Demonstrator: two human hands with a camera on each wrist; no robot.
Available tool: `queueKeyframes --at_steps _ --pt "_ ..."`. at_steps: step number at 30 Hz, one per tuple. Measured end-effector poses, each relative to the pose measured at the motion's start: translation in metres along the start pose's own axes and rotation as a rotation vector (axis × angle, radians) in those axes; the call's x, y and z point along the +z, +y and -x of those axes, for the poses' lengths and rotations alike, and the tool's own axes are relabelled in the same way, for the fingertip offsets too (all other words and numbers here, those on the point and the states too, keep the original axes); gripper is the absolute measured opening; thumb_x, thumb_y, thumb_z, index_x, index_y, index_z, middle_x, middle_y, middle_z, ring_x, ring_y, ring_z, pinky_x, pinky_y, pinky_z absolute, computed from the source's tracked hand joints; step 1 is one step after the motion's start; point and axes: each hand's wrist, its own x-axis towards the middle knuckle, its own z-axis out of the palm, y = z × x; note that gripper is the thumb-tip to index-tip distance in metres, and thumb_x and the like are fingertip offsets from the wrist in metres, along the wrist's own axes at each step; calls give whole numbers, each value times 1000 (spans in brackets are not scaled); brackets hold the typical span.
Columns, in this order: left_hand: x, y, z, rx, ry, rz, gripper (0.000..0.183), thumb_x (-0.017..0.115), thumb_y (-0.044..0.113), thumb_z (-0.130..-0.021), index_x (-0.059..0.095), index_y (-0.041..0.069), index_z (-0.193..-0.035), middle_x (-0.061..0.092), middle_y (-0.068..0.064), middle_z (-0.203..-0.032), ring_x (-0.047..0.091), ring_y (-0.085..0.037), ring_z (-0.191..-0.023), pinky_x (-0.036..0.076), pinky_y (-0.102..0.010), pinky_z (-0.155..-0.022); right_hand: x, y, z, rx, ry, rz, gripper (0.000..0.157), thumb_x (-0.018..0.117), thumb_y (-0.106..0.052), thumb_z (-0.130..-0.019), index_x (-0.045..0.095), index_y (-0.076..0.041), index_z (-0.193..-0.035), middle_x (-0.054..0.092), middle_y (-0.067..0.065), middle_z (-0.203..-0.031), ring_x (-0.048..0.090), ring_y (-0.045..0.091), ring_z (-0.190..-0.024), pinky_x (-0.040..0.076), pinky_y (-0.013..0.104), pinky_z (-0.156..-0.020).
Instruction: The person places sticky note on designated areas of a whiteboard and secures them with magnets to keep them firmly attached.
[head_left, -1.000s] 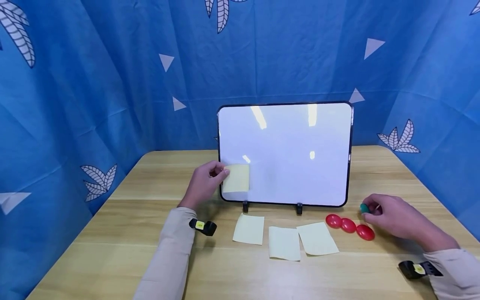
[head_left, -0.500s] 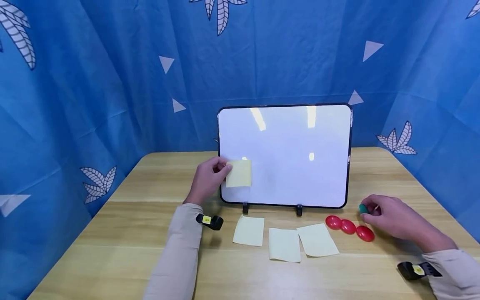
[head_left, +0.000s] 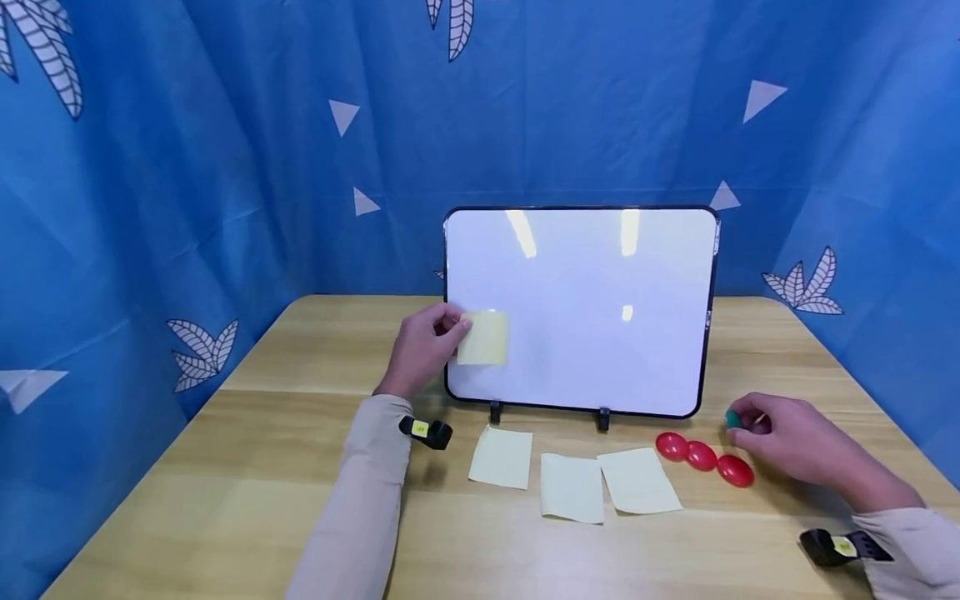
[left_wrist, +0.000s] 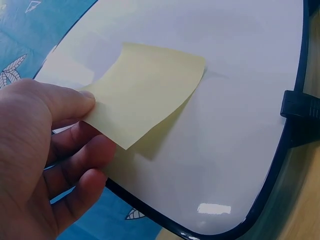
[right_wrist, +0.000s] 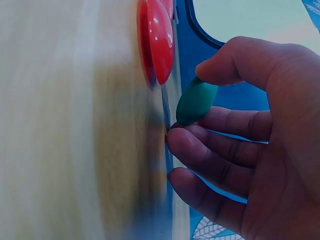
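Note:
A pale yellow sticky note (head_left: 484, 340) is pinched at its left edge by my left hand (head_left: 422, 346), in front of the lower left of a whiteboard (head_left: 585, 308). In the left wrist view the note (left_wrist: 145, 90) bends away from the board, with a shadow beneath it. On the right, my right hand (head_left: 798, 437) pinches a green round magnet (right_wrist: 197, 101) between thumb and fingers, just above the table. Close to that hand, several red round magnets lie in a slanting row; the middle red magnet (head_left: 701, 456) touches its neighbours.
The whiteboard stands upright on two small black feet (head_left: 496, 412). Before it on the wooden table (head_left: 300, 500) lie a left note (head_left: 501, 457), a middle note (head_left: 572, 489) and a right note (head_left: 640, 481). A blue patterned curtain (head_left: 570, 100) hangs behind.
My left hand has raised the sticky note a little and shifted it slightly right along the board. The right hand stays in place with the green magnet.

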Motion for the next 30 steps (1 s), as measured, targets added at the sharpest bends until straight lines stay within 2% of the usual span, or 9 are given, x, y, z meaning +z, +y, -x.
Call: queueKeyframes --at_steps 5,14,20,30 --pt "2 3 -7 36 24 -27 8 70 24 -96 70 16 -96 61 -2 -79 56 -20 -70 47 -35 -59 -3 0 1 6 10 7 45 75 -29 -89 64 5 -116 65 5 -96 56 22 -83 52 40 -72" --pt "-1 1 -6 57 70 -4 9 69 20 -97 69 11 -97 60 -5 -82 54 -21 -73 46 -34 -60 -2 -6 -2 6 9 -9 44 74 -27 -89 64 5 -117 66 8 -99 57 23 -85 53 42 -73" --pt "-2 -1 -7 50 78 4 12 68 22 -97 70 11 -101 61 -5 -84 54 -21 -75 47 -32 -60 -2 -16 -2 -9 24 -23 46 75 -28 -89 63 4 -119 67 7 -100 59 22 -86 53 35 -69" --pt "1 3 -8 31 75 1 14 68 24 -97 70 11 -103 61 -4 -86 55 -22 -77 48 -33 -62 -8 -31 1 -83 135 -33 39 74 -27 -91 65 1 -117 67 3 -94 61 20 -84 51 27 -66"
